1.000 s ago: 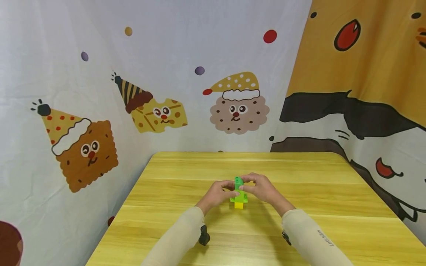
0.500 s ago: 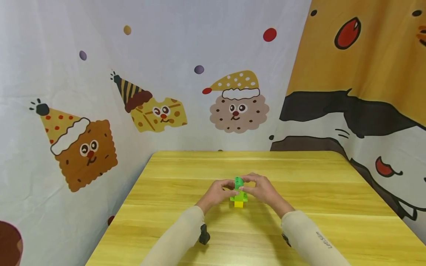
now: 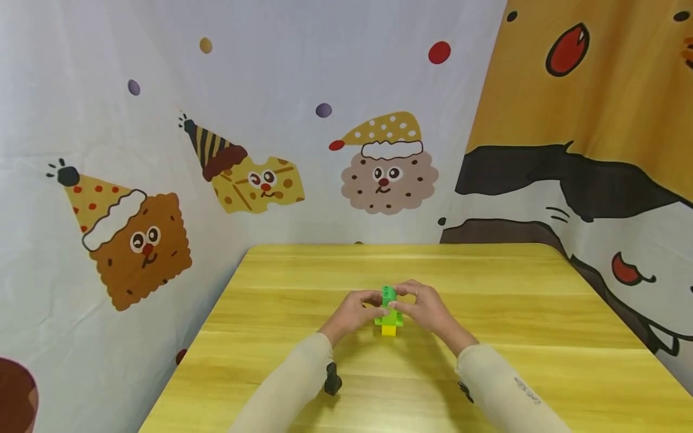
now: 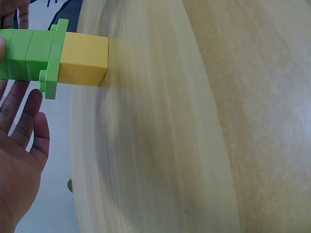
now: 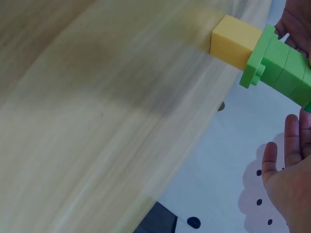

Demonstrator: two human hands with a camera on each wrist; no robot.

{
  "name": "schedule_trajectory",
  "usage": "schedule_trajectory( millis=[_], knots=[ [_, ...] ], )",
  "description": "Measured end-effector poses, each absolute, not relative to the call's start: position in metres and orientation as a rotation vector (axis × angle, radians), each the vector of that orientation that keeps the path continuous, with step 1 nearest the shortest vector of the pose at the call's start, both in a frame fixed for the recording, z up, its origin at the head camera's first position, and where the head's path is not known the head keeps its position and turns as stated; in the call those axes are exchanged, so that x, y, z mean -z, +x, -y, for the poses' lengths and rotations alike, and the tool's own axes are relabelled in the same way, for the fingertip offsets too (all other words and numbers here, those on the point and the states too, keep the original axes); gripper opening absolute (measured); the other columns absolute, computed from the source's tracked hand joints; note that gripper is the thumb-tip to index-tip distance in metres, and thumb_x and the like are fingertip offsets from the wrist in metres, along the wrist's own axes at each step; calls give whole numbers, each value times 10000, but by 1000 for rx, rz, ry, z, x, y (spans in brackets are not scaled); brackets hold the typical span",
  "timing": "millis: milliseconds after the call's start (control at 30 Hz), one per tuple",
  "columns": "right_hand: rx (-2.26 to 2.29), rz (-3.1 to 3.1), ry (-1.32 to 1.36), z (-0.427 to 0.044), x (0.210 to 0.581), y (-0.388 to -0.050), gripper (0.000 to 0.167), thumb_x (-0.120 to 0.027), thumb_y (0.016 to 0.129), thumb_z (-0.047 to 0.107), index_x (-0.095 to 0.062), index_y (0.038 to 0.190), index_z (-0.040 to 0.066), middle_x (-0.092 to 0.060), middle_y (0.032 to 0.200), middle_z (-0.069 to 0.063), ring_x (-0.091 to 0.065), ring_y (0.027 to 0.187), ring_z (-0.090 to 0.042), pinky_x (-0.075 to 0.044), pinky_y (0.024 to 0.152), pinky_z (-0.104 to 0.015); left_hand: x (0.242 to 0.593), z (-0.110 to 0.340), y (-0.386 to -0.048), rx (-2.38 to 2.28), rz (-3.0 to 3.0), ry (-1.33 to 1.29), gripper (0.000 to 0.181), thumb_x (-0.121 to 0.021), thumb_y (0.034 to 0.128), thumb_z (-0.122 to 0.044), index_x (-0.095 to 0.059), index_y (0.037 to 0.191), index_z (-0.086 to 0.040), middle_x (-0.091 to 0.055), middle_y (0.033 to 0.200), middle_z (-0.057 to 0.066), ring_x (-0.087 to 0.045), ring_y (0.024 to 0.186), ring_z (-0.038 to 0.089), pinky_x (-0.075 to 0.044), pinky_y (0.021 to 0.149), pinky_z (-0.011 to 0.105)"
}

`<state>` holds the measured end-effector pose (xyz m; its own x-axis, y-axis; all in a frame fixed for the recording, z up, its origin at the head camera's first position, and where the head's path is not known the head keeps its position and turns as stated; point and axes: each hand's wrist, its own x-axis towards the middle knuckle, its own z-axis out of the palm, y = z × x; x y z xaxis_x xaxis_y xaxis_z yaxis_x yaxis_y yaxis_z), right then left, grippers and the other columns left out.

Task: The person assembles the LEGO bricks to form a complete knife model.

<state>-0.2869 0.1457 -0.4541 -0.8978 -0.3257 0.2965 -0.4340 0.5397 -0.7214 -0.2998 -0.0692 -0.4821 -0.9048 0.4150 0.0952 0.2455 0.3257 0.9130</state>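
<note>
A small tower of toy building bricks stands upright on the wooden table between the two hands. Its base is a yellow brick point(image 3: 388, 330), which carries a flat light-green plate point(image 4: 56, 59). Stacked green bricks point(image 5: 286, 72) rise above that, topped by a darker green brick point(image 3: 387, 294) with a curved side. From the left, the left hand point(image 3: 354, 314) grips the upper bricks, thumb in front. On the opposite side the right hand point(image 3: 429, 308) holds the top part between thumb and fingers. In both wrist views the frame's edge cuts off the tower's top and the grip.
The wooden table point(image 3: 303, 270) reaches back to a white cloth wall point(image 3: 271, 72) printed with cartoon figures. A black wrist device point(image 3: 332, 380) sits at the left sleeve, and another dark device point(image 3: 465, 390) shows at the right cuff.
The head view tilts down very slightly, so the scene sits a little differently in it. Both hands keep the same hold on the brick tower.
</note>
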Motion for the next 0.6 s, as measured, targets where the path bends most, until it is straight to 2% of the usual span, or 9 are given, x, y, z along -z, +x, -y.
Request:
schedule_trajectory(
  millis=[200,367,600],
  knots=[
    [-1342,2638,613,-145,458,-285,348,-757,897,293,-715,1219,169,-654,1156,52,-575,1096,-221,-477,910,-542,483,70,-298,-1612,-2436,617,300,-723,913,-405,-703,1185,-277,-643,1084,-82,-561,1047,197,-485,853,409],
    [-1399,2602,571,-143,459,-284,359,-759,895,291,-712,1220,148,-654,1168,32,-577,1106,-227,-432,967,-561,484,74,-296,-1573,-2478,605,333,-738,894,-430,-682,1197,-303,-636,1144,-111,-547,1113,196,-466,908,432],
    [-1383,2598,561,-142,458,-283,430,-772,888,227,-667,1286,106,-653,1153,10,-589,1092,-241,-429,972,-546,494,83,-296,-1492,-2521,547,444,-763,894,-320,-643,1291,-159,-636,1180,-42,-550,1133,216,-470,946,461]
  ],
)
